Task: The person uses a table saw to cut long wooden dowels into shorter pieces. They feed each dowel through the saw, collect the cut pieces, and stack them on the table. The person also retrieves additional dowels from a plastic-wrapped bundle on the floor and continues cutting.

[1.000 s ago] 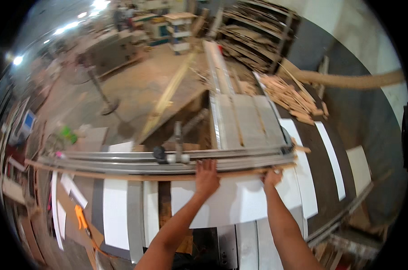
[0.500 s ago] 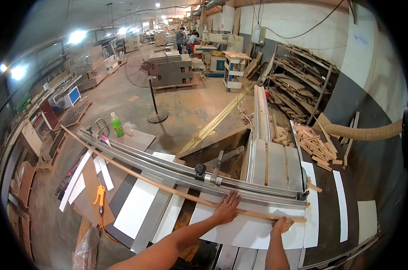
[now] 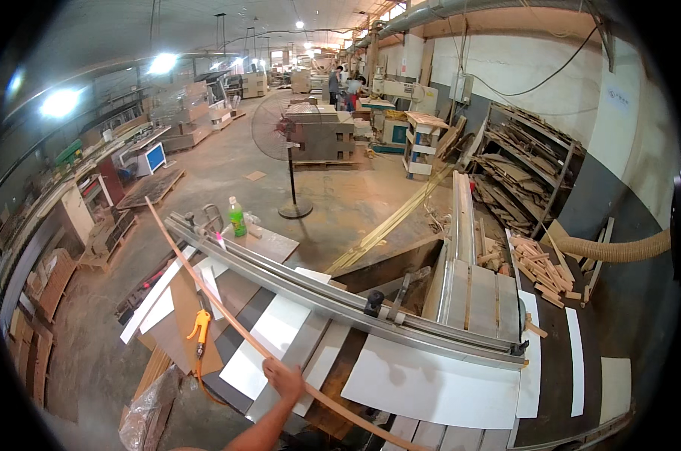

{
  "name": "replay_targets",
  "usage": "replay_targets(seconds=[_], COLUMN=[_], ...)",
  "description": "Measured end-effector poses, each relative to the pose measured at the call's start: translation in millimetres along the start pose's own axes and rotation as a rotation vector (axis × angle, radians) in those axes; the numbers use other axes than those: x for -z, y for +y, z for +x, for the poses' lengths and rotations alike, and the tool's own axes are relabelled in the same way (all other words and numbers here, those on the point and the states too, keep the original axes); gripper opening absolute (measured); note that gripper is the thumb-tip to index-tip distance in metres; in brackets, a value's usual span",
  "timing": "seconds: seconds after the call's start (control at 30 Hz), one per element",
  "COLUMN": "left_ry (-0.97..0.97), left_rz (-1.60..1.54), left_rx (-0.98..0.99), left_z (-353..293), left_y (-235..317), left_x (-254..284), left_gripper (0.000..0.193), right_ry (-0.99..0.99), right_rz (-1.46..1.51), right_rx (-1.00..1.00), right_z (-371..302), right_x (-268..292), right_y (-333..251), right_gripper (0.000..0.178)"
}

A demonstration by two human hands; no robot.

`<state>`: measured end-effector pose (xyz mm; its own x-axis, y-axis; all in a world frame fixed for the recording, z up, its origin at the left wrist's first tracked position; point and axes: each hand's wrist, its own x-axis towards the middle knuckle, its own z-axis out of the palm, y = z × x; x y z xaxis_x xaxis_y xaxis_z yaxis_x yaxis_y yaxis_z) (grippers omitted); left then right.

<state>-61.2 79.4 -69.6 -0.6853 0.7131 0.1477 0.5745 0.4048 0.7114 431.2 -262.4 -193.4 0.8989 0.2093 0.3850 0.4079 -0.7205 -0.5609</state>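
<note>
My left hand (image 3: 284,379) is closed around a long, thin wooden strip (image 3: 205,289). The strip bends from the upper left, near the floor beyond the saw, down through my fist to the lower edge at centre right. My hand is over the sliding table saw (image 3: 468,289), just in front of its long metal rail (image 3: 318,289). A white panel (image 3: 431,383) lies flat on the table to the right of my hand. My right hand is out of the picture.
A yellow air gun (image 3: 199,325) hangs by the table's left side. A green bottle (image 3: 237,216) stands at the rail's far end. Wood offcuts (image 3: 543,267) and a dust hose (image 3: 618,248) lie to the right. A standing fan (image 3: 288,135) is beyond, with people (image 3: 340,79) far back.
The strip has left the saw rail and swung out to the left, now held by my left hand only. My right hand has dropped out of view. The view has turned left and up.
</note>
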Motion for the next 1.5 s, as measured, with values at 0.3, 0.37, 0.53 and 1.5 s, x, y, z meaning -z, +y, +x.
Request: replay_targets(seconds=[0.3, 0.37, 0.53, 1.5], left_ry=[0.102, -0.082, -0.351, -0.821], left_rz=[-0.819, -1.024, -1.383, -2.008], left_rx=[0.815, 0.866, 1.052, -1.350], left_z=[121, 123, 102, 150], left_y=[-47, -49, 11, 471], left_x=[-19, -8, 38, 474], left_gripper=[0.049, 0.036, 0.032, 0.030], right_ry=[-0.066, -0.032, -0.131, 0.268], right_rz=[-0.479, -0.103, -0.256, 0.861], right_rx=[0.109, 0.035, 0.047, 1.218], right_z=[-2, -2, 12, 165], right_x=[29, 65, 85, 356], right_y=[-54, -134, -151, -622], right_gripper=[0.058, 0.061, 0.055, 0.060])
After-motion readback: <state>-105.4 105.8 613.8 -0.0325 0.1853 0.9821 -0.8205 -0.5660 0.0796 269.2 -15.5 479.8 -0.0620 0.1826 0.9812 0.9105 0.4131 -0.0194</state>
